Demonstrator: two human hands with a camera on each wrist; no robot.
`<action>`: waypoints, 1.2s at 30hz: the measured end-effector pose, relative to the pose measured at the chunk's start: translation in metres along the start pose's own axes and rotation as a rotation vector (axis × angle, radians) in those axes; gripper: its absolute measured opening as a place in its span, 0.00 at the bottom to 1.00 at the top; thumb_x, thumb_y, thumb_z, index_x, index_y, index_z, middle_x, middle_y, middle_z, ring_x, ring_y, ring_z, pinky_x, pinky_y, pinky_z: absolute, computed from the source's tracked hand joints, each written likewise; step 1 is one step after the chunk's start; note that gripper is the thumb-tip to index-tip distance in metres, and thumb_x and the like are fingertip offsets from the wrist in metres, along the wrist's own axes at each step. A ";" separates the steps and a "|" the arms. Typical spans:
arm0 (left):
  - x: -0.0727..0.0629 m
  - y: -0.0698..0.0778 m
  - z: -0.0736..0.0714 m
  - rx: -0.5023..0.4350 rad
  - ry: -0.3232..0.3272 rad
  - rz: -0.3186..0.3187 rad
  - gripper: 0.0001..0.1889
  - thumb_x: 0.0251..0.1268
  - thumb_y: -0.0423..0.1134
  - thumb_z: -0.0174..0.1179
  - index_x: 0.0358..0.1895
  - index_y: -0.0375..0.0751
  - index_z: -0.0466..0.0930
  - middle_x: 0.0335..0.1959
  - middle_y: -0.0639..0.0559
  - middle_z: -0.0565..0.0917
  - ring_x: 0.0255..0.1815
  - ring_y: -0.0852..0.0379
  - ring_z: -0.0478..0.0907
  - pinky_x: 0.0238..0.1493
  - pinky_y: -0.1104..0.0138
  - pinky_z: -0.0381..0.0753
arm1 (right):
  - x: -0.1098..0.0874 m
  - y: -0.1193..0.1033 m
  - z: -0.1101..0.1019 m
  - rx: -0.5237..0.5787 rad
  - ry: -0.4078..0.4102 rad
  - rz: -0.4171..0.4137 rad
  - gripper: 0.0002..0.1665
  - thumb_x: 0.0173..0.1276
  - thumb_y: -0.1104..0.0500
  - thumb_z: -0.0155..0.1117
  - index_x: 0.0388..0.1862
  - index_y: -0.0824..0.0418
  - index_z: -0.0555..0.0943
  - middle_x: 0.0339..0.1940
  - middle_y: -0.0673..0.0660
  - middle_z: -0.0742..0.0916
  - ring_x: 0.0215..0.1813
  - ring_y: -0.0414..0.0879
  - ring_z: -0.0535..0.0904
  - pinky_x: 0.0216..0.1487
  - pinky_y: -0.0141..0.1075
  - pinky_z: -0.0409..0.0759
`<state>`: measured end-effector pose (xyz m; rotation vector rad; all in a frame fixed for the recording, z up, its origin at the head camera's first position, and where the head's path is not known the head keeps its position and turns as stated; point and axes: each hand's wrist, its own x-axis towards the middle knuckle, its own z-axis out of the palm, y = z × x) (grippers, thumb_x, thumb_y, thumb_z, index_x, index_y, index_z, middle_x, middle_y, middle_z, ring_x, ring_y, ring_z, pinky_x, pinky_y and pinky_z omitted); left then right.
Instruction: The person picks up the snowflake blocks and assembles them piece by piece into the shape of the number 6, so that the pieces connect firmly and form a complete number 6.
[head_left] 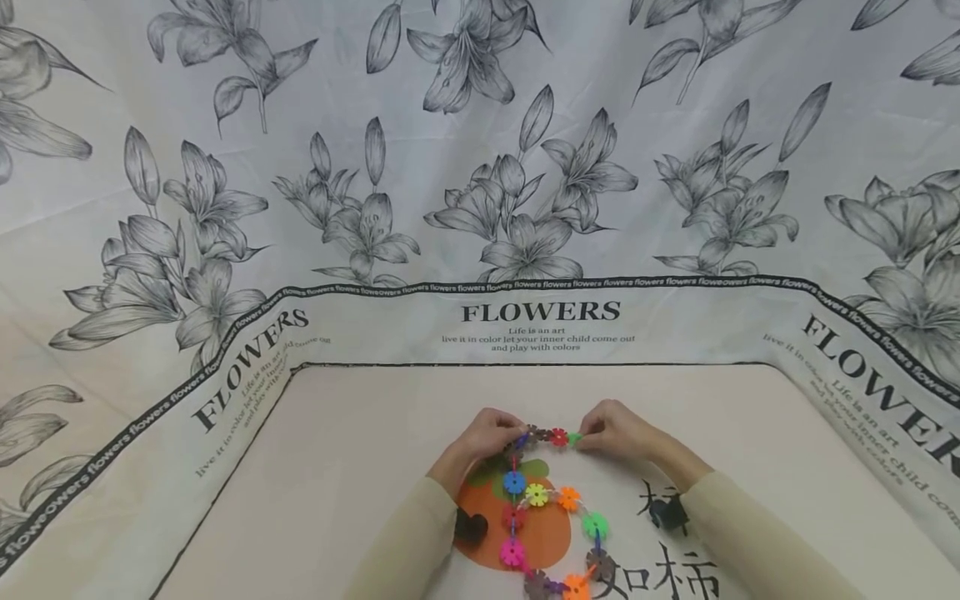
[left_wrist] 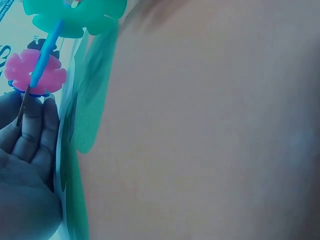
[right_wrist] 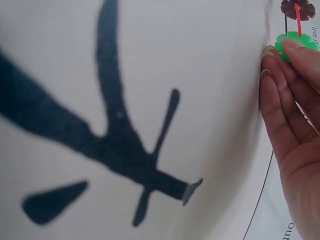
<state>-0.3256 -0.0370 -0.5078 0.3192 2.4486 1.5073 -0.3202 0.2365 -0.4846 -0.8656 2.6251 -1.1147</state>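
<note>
Flower-shaped plastic interlocking discs point(head_left: 513, 482) of many colours are joined into a chain. Its lower part forms a loop over the printed persimmon, passing through a yellow disc point(head_left: 536, 495), a green disc point(head_left: 595, 525) and a pink disc point(head_left: 512, 552). My left hand point(head_left: 483, 437) pinches the chain at its upper left corner, by brown and blue discs. In the left wrist view its fingers point(left_wrist: 32, 130) hold a disc seen edge-on below a pink one. My right hand point(head_left: 618, 432) pinches the green end disc point(right_wrist: 295, 44) between thumb and fingers, beside a red disc point(head_left: 558, 437).
The pale cloth point(head_left: 360, 433) carries a printed orange persimmon point(head_left: 555, 533) and black characters point(head_left: 686, 571). A flower-patterned curtain point(head_left: 540, 208) with a lettered border rises behind and at both sides. Dark wrist cameras sit at both sleeves.
</note>
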 end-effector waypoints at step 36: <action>-0.002 0.021 -0.009 0.183 -0.104 0.002 0.07 0.69 0.39 0.67 0.40 0.40 0.91 0.35 0.54 0.86 0.35 0.58 0.78 0.38 0.65 0.80 | -0.004 -0.005 0.002 -0.098 0.006 0.081 0.06 0.62 0.61 0.76 0.38 0.59 0.88 0.34 0.49 0.88 0.36 0.43 0.79 0.37 0.33 0.80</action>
